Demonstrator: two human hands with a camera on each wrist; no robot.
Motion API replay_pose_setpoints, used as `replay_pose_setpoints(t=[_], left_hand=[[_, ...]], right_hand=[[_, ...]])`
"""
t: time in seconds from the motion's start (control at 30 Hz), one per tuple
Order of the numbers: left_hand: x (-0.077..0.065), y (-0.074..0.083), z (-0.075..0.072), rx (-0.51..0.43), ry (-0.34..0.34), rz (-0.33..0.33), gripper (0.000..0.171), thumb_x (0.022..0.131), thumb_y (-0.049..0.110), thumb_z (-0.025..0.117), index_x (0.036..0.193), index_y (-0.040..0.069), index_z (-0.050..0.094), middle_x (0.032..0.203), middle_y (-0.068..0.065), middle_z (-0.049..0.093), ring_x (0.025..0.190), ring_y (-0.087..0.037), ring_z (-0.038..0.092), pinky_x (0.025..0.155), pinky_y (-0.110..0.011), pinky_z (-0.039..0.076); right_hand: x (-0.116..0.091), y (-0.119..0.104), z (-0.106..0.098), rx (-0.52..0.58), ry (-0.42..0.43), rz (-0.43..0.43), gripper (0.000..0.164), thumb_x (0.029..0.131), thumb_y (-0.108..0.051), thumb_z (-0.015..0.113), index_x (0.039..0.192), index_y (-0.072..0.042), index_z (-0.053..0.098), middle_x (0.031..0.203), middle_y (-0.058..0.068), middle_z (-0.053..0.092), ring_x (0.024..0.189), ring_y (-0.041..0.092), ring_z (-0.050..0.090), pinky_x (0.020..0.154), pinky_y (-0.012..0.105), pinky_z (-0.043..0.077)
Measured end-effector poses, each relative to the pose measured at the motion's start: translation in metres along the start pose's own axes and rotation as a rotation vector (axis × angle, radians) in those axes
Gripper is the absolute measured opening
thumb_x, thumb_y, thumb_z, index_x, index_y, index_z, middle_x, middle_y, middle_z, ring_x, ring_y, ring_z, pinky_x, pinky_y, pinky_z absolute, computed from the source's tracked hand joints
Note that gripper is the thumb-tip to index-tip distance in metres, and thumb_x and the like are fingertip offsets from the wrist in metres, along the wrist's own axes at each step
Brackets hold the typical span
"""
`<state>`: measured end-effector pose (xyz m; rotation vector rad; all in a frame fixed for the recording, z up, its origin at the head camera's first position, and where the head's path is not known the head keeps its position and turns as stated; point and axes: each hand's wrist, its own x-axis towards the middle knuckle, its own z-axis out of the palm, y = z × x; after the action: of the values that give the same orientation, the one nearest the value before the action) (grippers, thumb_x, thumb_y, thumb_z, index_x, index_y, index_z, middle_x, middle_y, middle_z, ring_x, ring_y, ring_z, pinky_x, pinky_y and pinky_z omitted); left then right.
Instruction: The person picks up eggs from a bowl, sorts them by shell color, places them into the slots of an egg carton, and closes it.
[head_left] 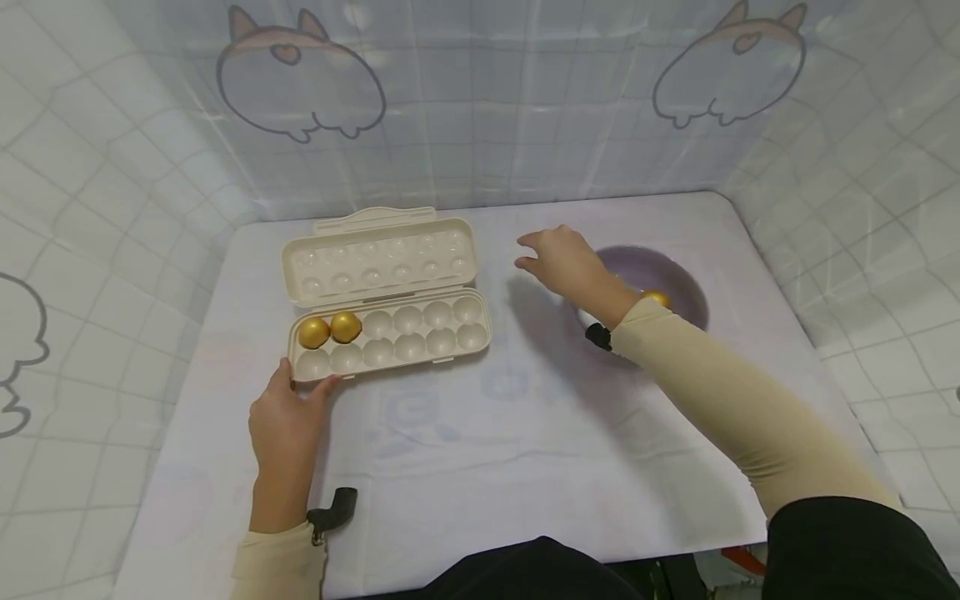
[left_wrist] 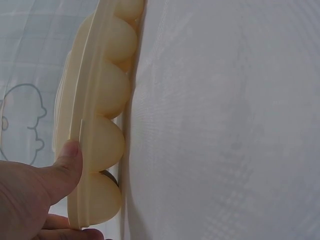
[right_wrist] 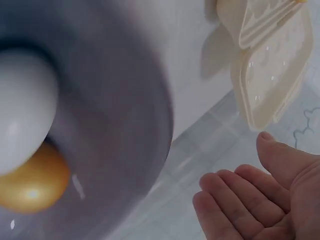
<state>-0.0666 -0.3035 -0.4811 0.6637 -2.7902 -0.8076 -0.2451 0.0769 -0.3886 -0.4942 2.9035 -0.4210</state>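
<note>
A cream egg carton (head_left: pixel 390 343) lies with its lid (head_left: pixel 378 260) folded back. Two golden eggs (head_left: pixel 313 332) sit side by side in the back row's leftmost cups. My left hand (head_left: pixel 288 425) grips the carton's front left corner, thumb on the front rim and fingers round the end, as the left wrist view also shows. Nothing is in my right hand (head_left: pixel 566 262), whose fingers are extended above the left side of a purple bowl (head_left: pixel 693 292). Inside the bowl are a white egg (right_wrist: pixel 25 110) and a golden egg (right_wrist: pixel 37 180); my right forearm hides part of the bowl.
A white patterned cloth (head_left: pixel 465 467) covers the table. Tile-patterned sheeting (head_left: pixel 487 108) with cartoon drawings rises behind it and on both sides. A black strap (head_left: pixel 333 510) sticks out from my left wrist.
</note>
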Motion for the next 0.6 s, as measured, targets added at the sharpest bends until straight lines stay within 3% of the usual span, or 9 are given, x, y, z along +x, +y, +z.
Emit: replay_pose_setpoints(t=[0.37,0.6], left_hand=[[0.0,-0.001,0.0,0.001,0.005,0.014,0.084,0.087,0.03,0.089,0.151,-0.009,0.049,0.14,-0.038,0.06,0.124,-0.06,0.061,0.102,-0.068,0.051],[0.002,-0.002,0.001,0.0,-0.006,-0.004,0.086,0.088,0.031,0.088,0.153,-0.007,0.047,0.143,-0.036,0.059,0.128,-0.058,0.06,0.105,-0.067,0.05]], right_hand=[[-0.019,0.04,-0.019,-0.026,-0.083,0.072,0.043,0.106,-0.024,0.065,0.143,-0.001,0.064,0.145,0.018,0.068,0.139,0.038,0.059,0.115,0.051,0.051],[-0.027,0.058,-0.024,-0.006,-0.056,0.074,0.04,0.105,-0.022,0.064,0.139,0.0,0.067,0.137,0.021,0.071,0.13,0.038,0.066,0.111,0.052,0.053]])
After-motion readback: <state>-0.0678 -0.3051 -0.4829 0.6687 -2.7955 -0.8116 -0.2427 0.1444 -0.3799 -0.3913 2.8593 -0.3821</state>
